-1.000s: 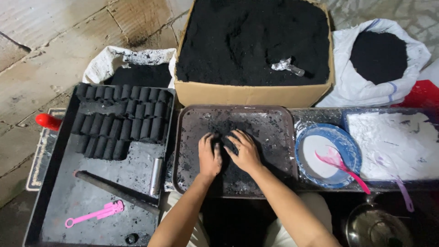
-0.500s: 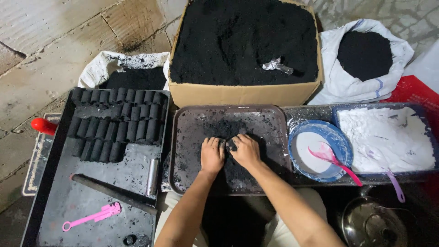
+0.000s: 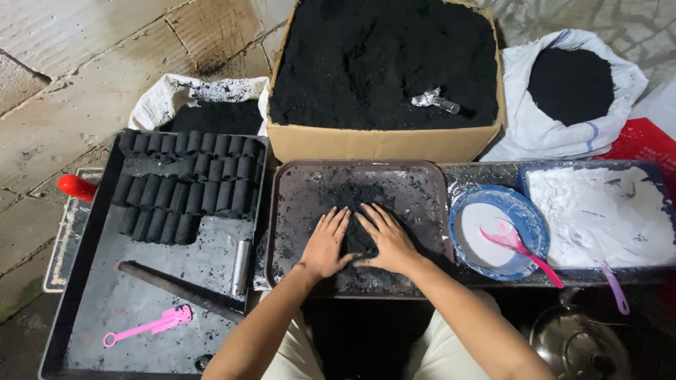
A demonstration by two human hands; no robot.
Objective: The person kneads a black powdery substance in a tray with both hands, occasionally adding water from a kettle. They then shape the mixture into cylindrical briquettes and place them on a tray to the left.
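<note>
At the frame's left we see a black tray [image 3: 91, 309] with rows of black cylinders [image 3: 186, 190]. In the centre, our left hand [image 3: 327, 246] and right hand [image 3: 387, 239] press flat, fingers spread, around a pile of black powder [image 3: 355, 236] on the brown tray [image 3: 296, 211]. Right of it sits a blue bowl [image 3: 524, 211].

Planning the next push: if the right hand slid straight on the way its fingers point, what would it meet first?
The right hand points up and left across the brown tray; it would likely meet the loose black powder first, then the tray's far rim.
</note>
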